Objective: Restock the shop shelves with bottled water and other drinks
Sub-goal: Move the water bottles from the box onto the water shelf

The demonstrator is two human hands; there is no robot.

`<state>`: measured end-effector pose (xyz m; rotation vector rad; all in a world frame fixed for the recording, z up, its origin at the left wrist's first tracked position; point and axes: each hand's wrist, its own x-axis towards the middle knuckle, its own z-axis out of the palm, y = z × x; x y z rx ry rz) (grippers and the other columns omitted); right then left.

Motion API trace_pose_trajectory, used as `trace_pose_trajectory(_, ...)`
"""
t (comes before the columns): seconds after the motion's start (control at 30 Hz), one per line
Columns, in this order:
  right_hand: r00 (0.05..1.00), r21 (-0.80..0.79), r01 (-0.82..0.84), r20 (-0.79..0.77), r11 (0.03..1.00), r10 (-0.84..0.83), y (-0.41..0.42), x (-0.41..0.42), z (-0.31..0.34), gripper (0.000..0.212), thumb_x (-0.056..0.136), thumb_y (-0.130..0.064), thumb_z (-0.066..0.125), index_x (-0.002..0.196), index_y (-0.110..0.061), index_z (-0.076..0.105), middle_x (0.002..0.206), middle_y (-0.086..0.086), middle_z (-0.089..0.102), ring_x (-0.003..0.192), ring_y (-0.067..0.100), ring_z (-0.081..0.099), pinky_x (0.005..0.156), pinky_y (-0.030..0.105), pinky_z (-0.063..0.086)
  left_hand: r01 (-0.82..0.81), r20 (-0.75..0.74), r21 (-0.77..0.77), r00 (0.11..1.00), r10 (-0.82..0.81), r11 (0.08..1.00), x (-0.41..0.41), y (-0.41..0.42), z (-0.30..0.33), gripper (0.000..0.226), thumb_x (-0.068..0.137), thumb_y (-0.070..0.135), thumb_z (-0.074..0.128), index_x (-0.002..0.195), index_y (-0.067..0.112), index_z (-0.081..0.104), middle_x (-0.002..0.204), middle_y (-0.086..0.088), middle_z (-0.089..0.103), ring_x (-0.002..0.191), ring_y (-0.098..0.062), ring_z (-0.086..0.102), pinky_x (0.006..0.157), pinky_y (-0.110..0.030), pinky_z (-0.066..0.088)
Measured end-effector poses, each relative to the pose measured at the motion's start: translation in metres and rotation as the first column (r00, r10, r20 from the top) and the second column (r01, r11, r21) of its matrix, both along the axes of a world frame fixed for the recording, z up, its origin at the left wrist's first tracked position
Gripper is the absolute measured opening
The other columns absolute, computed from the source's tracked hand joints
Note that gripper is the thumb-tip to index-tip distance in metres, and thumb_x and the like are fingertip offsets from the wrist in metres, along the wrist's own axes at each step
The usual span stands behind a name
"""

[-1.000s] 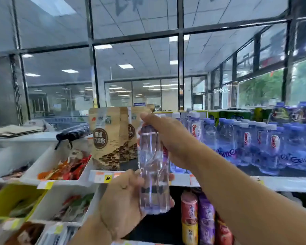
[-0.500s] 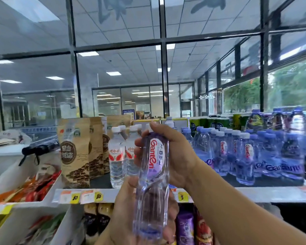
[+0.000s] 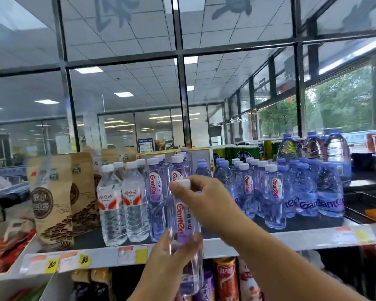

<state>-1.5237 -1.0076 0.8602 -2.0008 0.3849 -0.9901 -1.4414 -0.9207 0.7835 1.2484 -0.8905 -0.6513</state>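
Note:
I hold a clear purple-tinted water bottle (image 3: 186, 227) with a white cap upright in front of the top shelf (image 3: 291, 237). My right hand (image 3: 206, 203) grips its neck and upper body from the right. My left hand (image 3: 172, 257) wraps its lower half from below. Behind it on the shelf stand rows of the same purple bottles (image 3: 271, 196), and two red-labelled water bottles (image 3: 122, 203) stand to the left. A gap in the row lies just behind the held bottle.
Brown paper snack bags (image 3: 52, 200) stand at the shelf's left. Larger blue bottles (image 3: 328, 192) and green cans (image 3: 239, 152) fill the right and back. Snack tubes (image 3: 225, 279) sit on the shelf below. White bins with red packets (image 3: 7, 250) are at the far left.
The view has moved closer to the shelf and shifted right. The bottle now stands lower before the shelf edge, and my right hand has slid up to its neck and cap.

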Motion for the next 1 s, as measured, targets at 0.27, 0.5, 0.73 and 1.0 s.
trace_pose_trajectory(0.27,0.948,-0.384,0.165,-0.191,0.909,-0.253,-0.068,-0.046,0.044,0.043,0.095,-0.052,0.059,0.089,-0.011,0.071,0.069,0.003,0.062,0.053,0.009,0.048,0.052,0.024,0.039,-0.001,0.252,0.044,0.968,-0.01,0.999,-0.027,-0.062,0.024,0.029,0.08,0.058,0.068,0.092,0.037,0.051,0.093,0.025,0.058,0.079,0.008,0.053,0.064,-0.012,0.039)
trace_pose_trajectory(0.5,0.875,-0.595,0.146,-0.295,0.79,-0.384,-0.136,-0.065,0.078,0.041,0.092,-0.049,0.065,0.084,-0.01,0.07,0.062,0.008,0.061,0.046,0.01,0.047,0.047,0.022,0.036,-0.102,0.316,0.083,0.946,0.071,0.991,-0.037,-0.146,0.041,0.049,0.079,0.052,0.074,0.1,0.025,0.04,0.093,0.002,0.052,0.077,-0.023,0.051,0.065,-0.034,0.043)
trace_pose_trajectory(0.73,0.725,-0.731,0.082,-0.422,0.677,-0.543,-0.184,-0.068,0.073,0.046,0.092,-0.058,0.059,0.097,-0.013,0.068,0.087,0.006,0.067,0.079,0.022,0.062,0.073,0.033,0.049,-0.232,0.386,0.169,0.91,0.152,0.958,-0.045,-0.202,0.023,0.075,0.076,0.056,0.075,0.135,0.023,0.043,0.124,-0.001,0.056,0.107,-0.028,0.057,0.092,-0.043,0.05)
trace_pose_trajectory(1.0,0.607,-0.788,0.078,-0.448,0.611,-0.656,-0.213,-0.064,0.055,0.047,0.094,-0.063,0.051,0.092,-0.018,0.062,0.09,-0.001,0.064,0.086,0.023,0.061,0.079,0.037,0.051,-0.251,0.422,0.234,0.897,0.134,0.939,-0.046,-0.227,0.007,0.047,0.079,0.055,0.072,0.115,0.027,0.057,0.103,0.005,0.067,0.092,-0.021,0.063,0.075,-0.036,0.049)
